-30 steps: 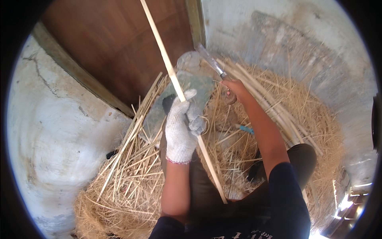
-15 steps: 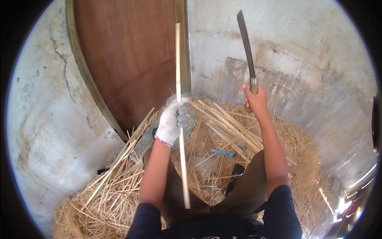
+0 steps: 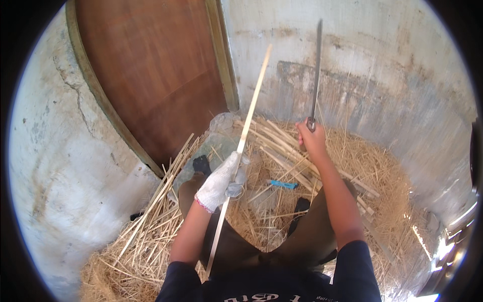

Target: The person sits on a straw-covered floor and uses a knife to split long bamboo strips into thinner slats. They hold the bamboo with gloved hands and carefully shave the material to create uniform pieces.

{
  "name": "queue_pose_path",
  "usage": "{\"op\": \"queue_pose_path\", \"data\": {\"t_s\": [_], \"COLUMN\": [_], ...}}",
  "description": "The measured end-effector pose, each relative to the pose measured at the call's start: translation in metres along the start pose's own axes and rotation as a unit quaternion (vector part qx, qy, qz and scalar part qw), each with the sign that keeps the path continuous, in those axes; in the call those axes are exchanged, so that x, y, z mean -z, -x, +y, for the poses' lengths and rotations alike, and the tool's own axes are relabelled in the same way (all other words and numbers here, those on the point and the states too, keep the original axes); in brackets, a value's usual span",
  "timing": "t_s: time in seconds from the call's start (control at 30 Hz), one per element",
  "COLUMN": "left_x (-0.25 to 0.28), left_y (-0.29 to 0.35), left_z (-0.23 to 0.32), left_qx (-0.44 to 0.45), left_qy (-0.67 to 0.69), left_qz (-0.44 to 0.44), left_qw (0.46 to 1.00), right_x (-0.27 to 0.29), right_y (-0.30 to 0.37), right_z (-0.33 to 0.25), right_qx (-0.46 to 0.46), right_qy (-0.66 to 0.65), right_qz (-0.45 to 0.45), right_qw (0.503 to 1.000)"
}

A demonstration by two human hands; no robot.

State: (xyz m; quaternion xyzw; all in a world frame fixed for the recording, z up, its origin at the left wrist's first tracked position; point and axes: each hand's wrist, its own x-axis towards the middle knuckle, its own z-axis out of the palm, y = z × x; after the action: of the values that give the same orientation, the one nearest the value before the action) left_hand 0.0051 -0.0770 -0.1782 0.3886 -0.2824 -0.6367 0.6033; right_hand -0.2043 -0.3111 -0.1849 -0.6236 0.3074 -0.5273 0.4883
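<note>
My left hand (image 3: 223,179), in a white knitted glove with a grey palm side, is closed round the middle of a long pale bamboo strip (image 3: 255,105). The strip slants, its upper end leaning right and its lower end near my lap. On the right, my bare right hand (image 3: 313,140) grips the handle of a machete (image 3: 317,70). Its long dark blade points up, edge-on and a little blurred, apart from the strip. Between my knees, a blue tool or handle (image 3: 284,184) lies on the shavings; its kind is unclear.
Split bamboo pieces (image 3: 282,143) lie ahead of my knees, and a heap of thin strips (image 3: 156,216) rests at the left. Shavings (image 3: 387,201) cover the floor. A brown door (image 3: 151,65) and a stained wall (image 3: 372,85) stand close in front.
The bamboo strip has tilted from nearly upright to leaning right, and my left hand has come lower. The machete has turned edge-on, with my right hand shifted slightly left and nearer.
</note>
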Motion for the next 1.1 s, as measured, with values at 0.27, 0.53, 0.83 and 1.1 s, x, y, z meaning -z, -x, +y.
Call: {"op": "queue_pose_path", "data": {"t_s": [0.27,0.53,0.83,1.1], "left_x": [-0.012,-0.018,-0.018,-0.016], "left_y": [-0.034,-0.038,-0.019,-0.017], "left_z": [-0.004,-0.035,-0.036,-0.036], "left_qx": [0.031,0.045,0.072,0.077], "left_qy": [-0.036,-0.099,-0.031,0.001], "left_qz": [0.056,0.088,0.081,0.088], "left_qw": [0.997,0.99,0.994,0.993], "right_x": [-0.02,-0.007,-0.001,-0.008], "right_y": [0.024,0.02,0.016,0.011], "right_z": [0.007,0.044,0.019,0.016], "right_qx": [0.099,0.15,0.225,0.217], "right_qy": [0.338,0.51,0.522,0.554], "right_qz": [-0.013,-0.091,-0.115,-0.108], "right_qw": [0.936,0.842,0.815,0.796]}}
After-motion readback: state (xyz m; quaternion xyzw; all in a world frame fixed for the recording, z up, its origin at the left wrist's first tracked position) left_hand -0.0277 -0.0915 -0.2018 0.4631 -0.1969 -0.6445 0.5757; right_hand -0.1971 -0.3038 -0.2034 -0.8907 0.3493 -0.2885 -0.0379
